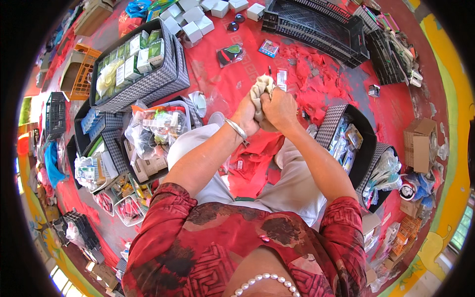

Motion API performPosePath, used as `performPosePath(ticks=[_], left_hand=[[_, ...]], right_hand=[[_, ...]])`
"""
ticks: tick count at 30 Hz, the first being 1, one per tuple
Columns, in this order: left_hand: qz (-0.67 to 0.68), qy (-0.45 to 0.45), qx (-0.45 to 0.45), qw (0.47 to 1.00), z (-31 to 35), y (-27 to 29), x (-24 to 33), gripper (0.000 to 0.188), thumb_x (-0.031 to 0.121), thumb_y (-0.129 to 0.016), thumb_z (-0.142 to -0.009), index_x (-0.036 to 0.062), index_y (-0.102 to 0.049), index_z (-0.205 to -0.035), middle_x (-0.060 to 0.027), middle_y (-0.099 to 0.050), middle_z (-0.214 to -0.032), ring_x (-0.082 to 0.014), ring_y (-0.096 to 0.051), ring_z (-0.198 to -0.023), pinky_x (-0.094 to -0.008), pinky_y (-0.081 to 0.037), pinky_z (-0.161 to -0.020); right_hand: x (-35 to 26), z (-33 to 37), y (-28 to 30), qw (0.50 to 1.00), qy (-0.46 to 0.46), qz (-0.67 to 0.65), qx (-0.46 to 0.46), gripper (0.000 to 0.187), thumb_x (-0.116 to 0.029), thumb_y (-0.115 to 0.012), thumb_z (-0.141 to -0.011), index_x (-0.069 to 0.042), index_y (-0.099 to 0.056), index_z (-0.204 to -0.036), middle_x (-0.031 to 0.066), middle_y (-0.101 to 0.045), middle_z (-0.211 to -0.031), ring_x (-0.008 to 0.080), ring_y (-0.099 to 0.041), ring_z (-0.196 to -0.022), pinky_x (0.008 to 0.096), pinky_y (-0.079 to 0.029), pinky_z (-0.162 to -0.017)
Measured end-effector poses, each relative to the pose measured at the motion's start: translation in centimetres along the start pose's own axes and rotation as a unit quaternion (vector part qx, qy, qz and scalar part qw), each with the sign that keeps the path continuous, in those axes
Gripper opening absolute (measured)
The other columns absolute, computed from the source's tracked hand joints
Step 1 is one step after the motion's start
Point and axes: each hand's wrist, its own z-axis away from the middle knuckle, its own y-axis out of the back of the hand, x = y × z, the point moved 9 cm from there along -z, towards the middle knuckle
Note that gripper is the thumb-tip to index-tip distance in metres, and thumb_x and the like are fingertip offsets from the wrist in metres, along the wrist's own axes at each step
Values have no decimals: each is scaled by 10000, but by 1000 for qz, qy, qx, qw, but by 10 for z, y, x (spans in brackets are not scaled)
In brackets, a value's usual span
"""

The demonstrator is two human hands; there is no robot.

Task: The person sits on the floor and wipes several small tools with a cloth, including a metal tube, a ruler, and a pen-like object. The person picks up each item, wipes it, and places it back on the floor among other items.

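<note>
Both my hands meet in front of me, above the red floor covering, around a crumpled cream-coloured cloth (261, 91). My left hand (246, 115), with a silver bangle at its wrist, is closed against the cloth's lower left side. From the right, my right hand (281, 110) grips the cloth with its fingers curled and the thumb up on it. The cloth's top bunches out above my fingers, while its lower part is hidden between my palms. Just beyond my hands lies a small white printed packet (281, 79).
A patterned bin of green-and-white boxes (129, 67) stands at the far left, with a white tub of plastic bags (157, 123) nearer. Black crates (316, 37) sit at the far right. Patterned bins of packets (346, 141) flank my right knee. Small white boxes (193, 22) lie at the back.
</note>
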Motion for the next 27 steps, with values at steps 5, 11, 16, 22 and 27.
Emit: performPosePath(ticks=[5, 11, 16, 22, 27], left_hand=[[-146, -6, -1, 989, 11, -7, -17, 280, 199, -421, -899, 96, -474, -1155, -53, -542, -1119, -166, -556, -999, -381, -452, -877], [-117, -21, 63, 991, 10, 14, 12, 225, 221, -477, -870, 62, -530, -1020, -72, -604, -930, -174, -613, -811, -320, -517, -724], [-192, 38, 33, 980, 15, 22, 26, 221, 212, -481, -852, 55, -567, -981, -66, -618, -895, -171, -613, -771, -317, -514, -693], [-392, 49, 131, 909, 26, 41, 62, 322, 238, -492, -848, 41, -510, -1103, -65, -613, -956, -150, -601, -816, -311, -494, -684], [-286, -149, 242, 915, 45, 64, 141, 346, 189, -505, -838, 21, -443, -1135, -103, -597, -964, -142, -579, -831, -229, -453, -641]], right_hand=[[39, -21, 15, 991, -107, 80, -32, 338, -307, -477, -791, 4, -606, -815, 245, -578, -929, 380, -575, -829, 462, -452, -698], [-16, 9, -23, 792, -17, -580, -188, 253, -246, -586, -819, -48, -528, -966, -2, -547, -886, 80, -511, -791, 228, -431, -716], [0, 12, -42, 819, -103, -537, -175, 288, -105, -657, -706, -33, -544, -961, 24, -580, -874, 105, -542, -790, 248, -448, -675], [6, -11, 2, 969, 29, -214, -123, 293, -124, -624, -608, -48, -603, -890, 117, -624, -802, 163, -596, -730, 293, -471, -654], [136, -42, 134, 947, -196, -224, 120, 219, -139, -648, -610, -47, -654, -809, 99, -634, -764, 140, -594, -667, 267, -477, -629]])
